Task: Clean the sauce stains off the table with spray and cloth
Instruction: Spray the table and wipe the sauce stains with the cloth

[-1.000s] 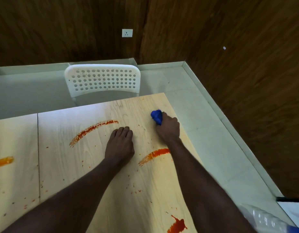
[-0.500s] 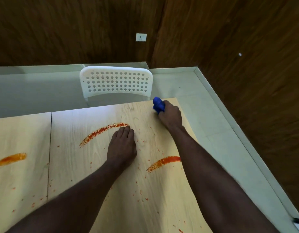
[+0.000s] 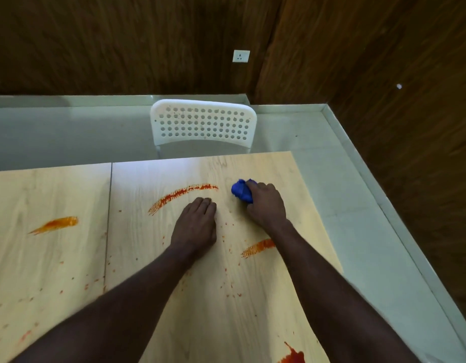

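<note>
My right hand (image 3: pixel 265 205) grips a bunched blue cloth (image 3: pixel 241 191) and presses it on the light wooden table (image 3: pixel 226 297), just right of a long curved red sauce streak (image 3: pixel 180 196). My left hand (image 3: pixel 196 225) lies flat on the table, fingers together, just below that streak. A shorter red streak (image 3: pixel 258 247) shows beside my right forearm. An orange smear (image 3: pixel 55 224) marks the left board, and a red blot (image 3: pixel 292 356) sits at the bottom edge. Small red specks dot the surface. No spray bottle is in view.
A white perforated chair (image 3: pixel 203 124) stands behind the table's far edge. The table's right edge (image 3: pixel 315 213) drops to a pale floor (image 3: pixel 362 205). Dark wooden walls close the corner, with a wall socket (image 3: pixel 241 56).
My right hand with the blue cloth went up to the far edge, then came back down and left toward the long streak. My left hand stayed flat in place. The camera view shifted.
</note>
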